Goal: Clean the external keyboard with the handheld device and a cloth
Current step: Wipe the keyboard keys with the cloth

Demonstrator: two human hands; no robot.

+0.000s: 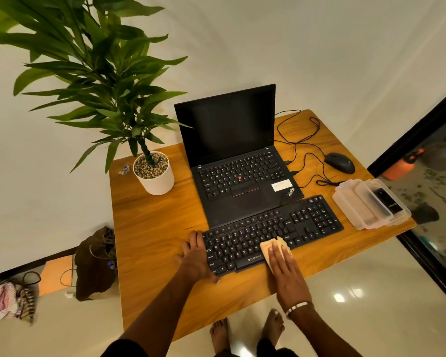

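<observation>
While the flat right hand (285, 264) presses a cloth (274, 247) beside "ZEBRONICS", the left hand (195, 253) steadies the keyboard (273, 231).

External keyboard (273, 234) is lying on the table (152, 228) before the laptop (238, 161); potted plant (153, 173) is standing left, mouse (340, 162) right.

black keyboard (273, 234) with white letters; tan cloth (274, 247); black laptop (238, 161) with red dot among keys; orange-brown wood-grain table (155, 228); white pot (155, 180) with green plant (101, 73); black mouse (340, 162); clear plastic box (368, 203); pink-and-white striped fabric (1, 300) on floor.
</observation>
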